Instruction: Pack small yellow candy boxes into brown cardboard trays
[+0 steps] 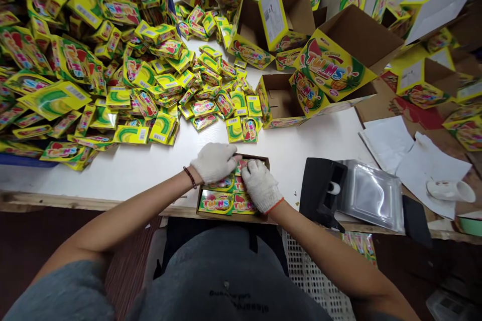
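Observation:
A shallow open carton (230, 217) lies near the table's front edge, with small yellow-green TWINS packs (215, 202) in rows inside it. My left hand (214, 163), in a white knit glove with bare fingertips, reaches over its far left side. Over the right side is my right hand (260, 185), gloved alike, its fingers curled down. The fingertips of both hands meet at a small pack (240, 166) in the carton's far part. The gloves partly cover this pack and those around it.
A large heap of TWINS packs (86, 60) spreads over the table's left side. Open display boxes (335, 62) are stacked at the back right. A black tape dispenser (320, 190), clear plastic trays (371, 193) and paper sheets (387, 143) lie to the right.

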`<state>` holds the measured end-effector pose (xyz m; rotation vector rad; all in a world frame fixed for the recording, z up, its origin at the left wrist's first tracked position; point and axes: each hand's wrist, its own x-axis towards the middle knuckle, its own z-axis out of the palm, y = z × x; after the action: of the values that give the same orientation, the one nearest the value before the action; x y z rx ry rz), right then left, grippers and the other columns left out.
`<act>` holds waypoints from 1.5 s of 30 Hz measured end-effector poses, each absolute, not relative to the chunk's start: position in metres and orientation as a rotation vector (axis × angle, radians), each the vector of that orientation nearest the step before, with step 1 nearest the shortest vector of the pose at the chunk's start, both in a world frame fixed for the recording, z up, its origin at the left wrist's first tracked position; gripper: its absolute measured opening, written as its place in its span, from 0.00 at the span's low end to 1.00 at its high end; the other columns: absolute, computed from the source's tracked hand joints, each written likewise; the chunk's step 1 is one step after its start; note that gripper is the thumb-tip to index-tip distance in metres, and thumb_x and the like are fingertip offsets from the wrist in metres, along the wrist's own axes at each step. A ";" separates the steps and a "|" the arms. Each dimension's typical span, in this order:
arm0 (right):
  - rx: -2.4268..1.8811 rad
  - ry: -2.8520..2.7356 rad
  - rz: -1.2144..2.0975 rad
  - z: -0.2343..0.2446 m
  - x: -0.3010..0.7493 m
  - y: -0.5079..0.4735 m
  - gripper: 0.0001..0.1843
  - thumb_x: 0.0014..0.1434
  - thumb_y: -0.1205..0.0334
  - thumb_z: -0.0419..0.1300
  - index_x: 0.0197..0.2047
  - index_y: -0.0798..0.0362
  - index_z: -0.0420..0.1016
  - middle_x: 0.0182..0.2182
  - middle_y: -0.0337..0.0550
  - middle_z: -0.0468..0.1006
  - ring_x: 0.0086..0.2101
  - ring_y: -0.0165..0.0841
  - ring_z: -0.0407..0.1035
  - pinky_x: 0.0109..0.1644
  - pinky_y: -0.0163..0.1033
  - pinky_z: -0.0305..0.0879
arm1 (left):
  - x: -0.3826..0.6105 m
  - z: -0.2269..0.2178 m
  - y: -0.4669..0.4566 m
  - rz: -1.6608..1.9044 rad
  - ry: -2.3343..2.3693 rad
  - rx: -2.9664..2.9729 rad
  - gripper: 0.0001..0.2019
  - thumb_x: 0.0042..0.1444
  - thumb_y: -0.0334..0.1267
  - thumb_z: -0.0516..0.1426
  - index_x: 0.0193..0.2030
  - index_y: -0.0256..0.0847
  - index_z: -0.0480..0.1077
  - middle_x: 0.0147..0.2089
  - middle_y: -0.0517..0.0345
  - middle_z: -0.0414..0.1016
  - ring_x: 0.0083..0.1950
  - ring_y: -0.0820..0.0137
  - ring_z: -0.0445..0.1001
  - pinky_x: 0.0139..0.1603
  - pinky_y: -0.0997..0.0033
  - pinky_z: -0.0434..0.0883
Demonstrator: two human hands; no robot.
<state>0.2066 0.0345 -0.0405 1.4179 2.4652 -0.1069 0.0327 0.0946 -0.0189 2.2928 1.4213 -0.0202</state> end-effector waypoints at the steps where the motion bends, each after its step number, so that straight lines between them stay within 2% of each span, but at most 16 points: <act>1: 1.431 2.466 -0.095 -0.042 0.205 0.033 0.22 0.69 0.73 0.46 0.60 0.63 0.73 0.48 0.65 0.74 0.47 0.48 0.68 0.47 0.50 0.69 | 0.037 -0.018 0.106 -0.011 1.485 2.212 0.21 0.69 0.48 0.46 0.50 0.37 0.73 0.48 0.41 0.79 0.49 0.52 0.78 0.47 0.57 0.69; 4: 1.465 2.446 -0.051 -0.045 0.201 0.031 0.23 0.69 0.73 0.45 0.62 0.65 0.72 0.53 0.67 0.73 0.49 0.50 0.68 0.48 0.51 0.70 | 0.055 -0.024 0.147 0.041 1.671 1.960 0.24 0.64 0.51 0.53 0.57 0.33 0.67 0.50 0.35 0.79 0.50 0.51 0.79 0.46 0.60 0.70; 8: 1.519 2.457 -0.087 -0.045 0.201 0.029 0.23 0.69 0.73 0.47 0.62 0.65 0.71 0.59 0.68 0.70 0.55 0.52 0.66 0.56 0.54 0.69 | 0.077 -0.041 0.184 0.024 1.789 1.817 0.33 0.55 0.45 0.62 0.63 0.30 0.59 0.53 0.30 0.76 0.55 0.48 0.77 0.49 0.61 0.71; 11: 1.522 2.574 -0.346 -0.037 0.214 0.027 0.17 0.66 0.72 0.53 0.55 0.61 0.75 0.56 0.62 0.73 0.54 0.48 0.67 0.60 0.51 0.67 | 0.075 -0.043 0.189 0.090 1.834 1.728 0.33 0.54 0.46 0.63 0.62 0.34 0.60 0.52 0.34 0.77 0.54 0.48 0.78 0.49 0.61 0.71; 14: 1.667 2.720 -0.654 -0.025 0.239 0.027 0.11 0.62 0.75 0.53 0.44 0.56 0.74 0.47 0.54 0.76 0.48 0.42 0.70 0.55 0.45 0.70 | 0.058 -0.026 0.173 0.301 1.824 1.802 0.29 0.55 0.51 0.62 0.59 0.37 0.65 0.52 0.40 0.78 0.52 0.52 0.78 0.48 0.61 0.72; 17: 1.941 2.904 -0.770 -0.010 0.265 0.029 0.07 0.63 0.72 0.53 0.42 0.53 0.69 0.45 0.53 0.74 0.48 0.42 0.70 0.53 0.46 0.71 | 0.039 -0.001 0.135 0.440 1.524 2.127 0.22 0.55 0.46 0.60 0.54 0.39 0.70 0.50 0.46 0.79 0.49 0.56 0.77 0.49 0.60 0.72; 20: 1.785 3.071 -0.743 0.004 0.277 0.031 0.08 0.61 0.67 0.60 0.44 0.53 0.67 0.54 0.60 0.70 0.59 0.47 0.65 0.56 0.50 0.69 | 0.035 0.011 0.085 0.293 1.133 2.389 0.22 0.48 0.34 0.60 0.52 0.38 0.72 0.47 0.48 0.79 0.49 0.57 0.76 0.52 0.57 0.72; 21: 1.637 3.060 -0.725 0.007 0.277 0.031 0.09 0.59 0.66 0.61 0.44 0.54 0.67 0.54 0.60 0.71 0.59 0.49 0.65 0.55 0.51 0.69 | 0.037 0.009 0.070 0.246 1.054 2.424 0.23 0.47 0.32 0.59 0.52 0.37 0.72 0.48 0.48 0.79 0.50 0.56 0.76 0.54 0.56 0.72; 25: 1.247 2.732 -0.512 0.005 0.267 0.023 0.11 0.58 0.70 0.60 0.46 0.55 0.72 0.43 0.52 0.76 0.41 0.43 0.72 0.41 0.45 0.67 | 0.046 -0.018 0.029 0.206 1.054 2.349 0.23 0.51 0.29 0.59 0.56 0.34 0.71 0.54 0.43 0.77 0.57 0.56 0.75 0.60 0.56 0.72; 28: 1.214 2.575 -0.307 0.000 0.259 0.015 0.14 0.60 0.68 0.58 0.50 0.55 0.73 0.44 0.53 0.76 0.39 0.43 0.71 0.38 0.44 0.62 | 0.043 -0.037 0.017 0.274 1.096 2.358 0.21 0.55 0.33 0.61 0.57 0.35 0.71 0.59 0.41 0.75 0.61 0.54 0.72 0.64 0.53 0.70; 30: 1.247 2.541 -0.252 0.000 0.257 0.012 0.15 0.59 0.68 0.59 0.50 0.54 0.74 0.44 0.53 0.76 0.40 0.44 0.71 0.39 0.44 0.61 | 0.036 -0.043 0.014 0.303 1.120 2.421 0.20 0.55 0.35 0.63 0.55 0.35 0.72 0.60 0.40 0.73 0.62 0.51 0.71 0.64 0.48 0.69; 34: 1.311 2.590 -0.405 0.005 0.262 0.015 0.15 0.57 0.67 0.60 0.49 0.55 0.74 0.44 0.54 0.76 0.40 0.43 0.70 0.40 0.44 0.61 | 0.028 -0.042 0.015 0.383 1.161 2.493 0.27 0.53 0.35 0.64 0.61 0.34 0.69 0.64 0.37 0.70 0.64 0.49 0.69 0.64 0.47 0.69; 36: 1.360 2.624 -0.675 0.009 0.267 0.020 0.15 0.57 0.66 0.60 0.48 0.56 0.73 0.43 0.52 0.77 0.40 0.41 0.70 0.41 0.42 0.63 | 0.029 -0.038 0.019 0.351 1.066 2.531 0.24 0.56 0.33 0.61 0.60 0.36 0.70 0.63 0.39 0.71 0.63 0.50 0.70 0.63 0.49 0.69; 39: 1.424 2.618 -1.029 0.017 0.276 0.023 0.11 0.62 0.65 0.57 0.48 0.55 0.71 0.41 0.48 0.78 0.38 0.36 0.71 0.41 0.39 0.66 | 0.033 -0.031 0.022 0.195 1.010 2.420 0.16 0.60 0.31 0.57 0.55 0.37 0.73 0.53 0.43 0.78 0.55 0.54 0.75 0.56 0.54 0.73; 42: 1.424 2.803 -0.776 0.022 0.277 0.019 0.14 0.64 0.62 0.57 0.51 0.57 0.71 0.44 0.54 0.77 0.42 0.41 0.71 0.44 0.44 0.67 | 0.038 -0.026 0.021 0.136 1.164 2.065 0.17 0.65 0.40 0.55 0.58 0.36 0.71 0.47 0.46 0.79 0.47 0.56 0.78 0.46 0.59 0.74; 45: 1.222 2.915 -0.403 0.017 0.269 0.011 0.13 0.59 0.64 0.62 0.48 0.57 0.72 0.44 0.54 0.77 0.42 0.44 0.70 0.43 0.46 0.65 | 0.043 -0.025 0.019 0.163 1.150 1.717 0.20 0.64 0.46 0.55 0.58 0.38 0.70 0.44 0.53 0.79 0.43 0.61 0.77 0.41 0.65 0.72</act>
<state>0.2689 0.0106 0.0168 1.2221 2.9147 -0.4030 0.0425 0.0193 -0.0247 1.7165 1.1498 0.1627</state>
